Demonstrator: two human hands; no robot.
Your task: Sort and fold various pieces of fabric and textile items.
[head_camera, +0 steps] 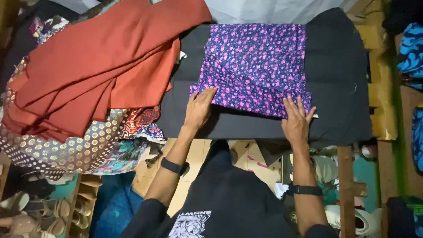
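Sprawling over the far left, a rust-red cloth [101,61] lay in loose, broad folds on top of a heap of patterned fabrics [83,145] (gold dots on brown, with a teal floral piece beneath), all soft and crumpled. Below the heap, pale sandals [39,213] sat in a rack on the floor. Further right, the counter [339,79] was covered in smooth black fabric, and on it rested the purple cloth [255,61], a thin, roughly square printed piece dotted with small pink flowers, its near edge doubled into a slanting fold. The left hand [199,108] lay flat on that fold's left corner, fingers [207,94] stretched out and together, pressing rather than gripping anything. The right hand [296,121] lay flat at the fold's right corner, fingers [293,105] spread open, likewise holding nothing. Each wrist wore a dark band. At the far right stood a wooden frame [381,88] with blue patterned cloth [412,48] beside it.
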